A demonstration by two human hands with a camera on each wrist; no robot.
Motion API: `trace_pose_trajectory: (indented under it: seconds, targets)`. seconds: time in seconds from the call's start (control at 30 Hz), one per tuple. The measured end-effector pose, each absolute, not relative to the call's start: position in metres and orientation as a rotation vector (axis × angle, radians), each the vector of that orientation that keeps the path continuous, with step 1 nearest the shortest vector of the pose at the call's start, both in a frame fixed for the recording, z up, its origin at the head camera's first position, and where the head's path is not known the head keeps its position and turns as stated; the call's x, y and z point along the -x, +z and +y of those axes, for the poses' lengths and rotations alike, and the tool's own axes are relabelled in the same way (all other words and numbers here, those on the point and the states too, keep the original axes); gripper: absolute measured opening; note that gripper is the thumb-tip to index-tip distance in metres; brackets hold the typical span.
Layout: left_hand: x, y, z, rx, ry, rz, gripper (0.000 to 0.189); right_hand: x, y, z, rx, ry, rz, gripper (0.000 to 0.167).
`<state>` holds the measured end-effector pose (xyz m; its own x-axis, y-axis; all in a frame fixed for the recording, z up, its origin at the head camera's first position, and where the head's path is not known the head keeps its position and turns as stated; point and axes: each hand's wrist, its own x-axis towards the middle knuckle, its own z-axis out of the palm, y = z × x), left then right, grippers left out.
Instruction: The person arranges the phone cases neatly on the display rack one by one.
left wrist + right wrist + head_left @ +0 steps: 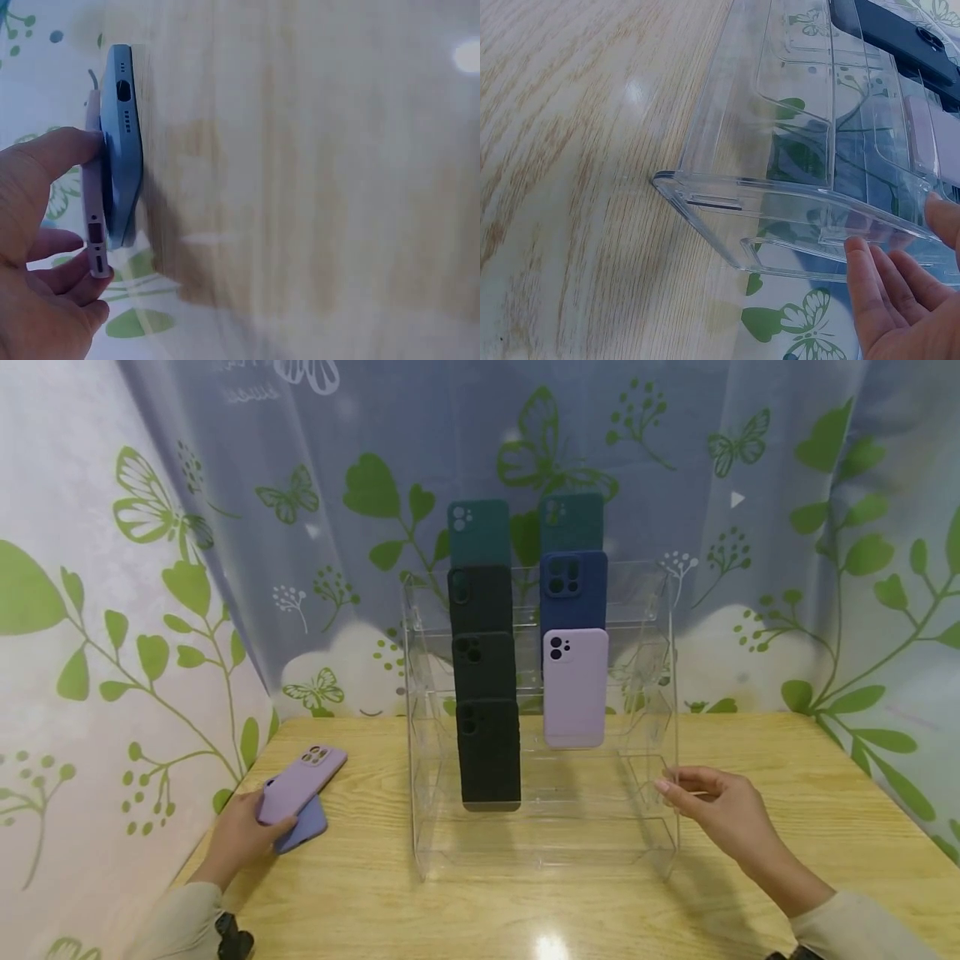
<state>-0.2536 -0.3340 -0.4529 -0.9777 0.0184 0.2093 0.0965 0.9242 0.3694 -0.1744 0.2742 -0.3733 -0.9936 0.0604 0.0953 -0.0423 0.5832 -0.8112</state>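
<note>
On the left of the table, my left hand (pixel 238 837) grips a lilac phone case (pixel 298 785) by its edges, thumb on one side and fingers on the other. A blue phone case (pixel 309 827) lies under it, crossed at an angle; the left wrist view shows both edge-on, the blue one (pixel 124 142) beside the lilac one (pixel 93 187). My right hand (pixel 723 806) pinches the right side edge of a clear tiered display rack (pixel 540 860). In the right wrist view, thumb and fingers (pixel 870 292) lie about the rack's transparent side panel.
Dark cases stand stacked in the rack's left column, the lowest one black (pixel 489 756), with a green case (pixel 478 531) on top. The right column holds a green case (pixel 572 520), a navy case (pixel 573 597) and a lilac case (pixel 575 689). A patterned curtain (pixel 465 435) hangs behind the wooden table (pixel 337 902).
</note>
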Motion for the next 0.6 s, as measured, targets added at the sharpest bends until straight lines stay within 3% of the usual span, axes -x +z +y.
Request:
trace_pose_trajectory:
  seconds: [0.33,0.6]
  targets:
    - [0.240,-0.449,-0.337,0.076,-0.574,-2.949,0.076,0.174,-0.374,0.274,0.017,1.388,-2.689,0.056]
    - [0.252,-0.447,-0.328,0.116,-0.556,-2.895,0.083,0.173,-0.374,0.273,0.011,1.405,-2.690,0.057]
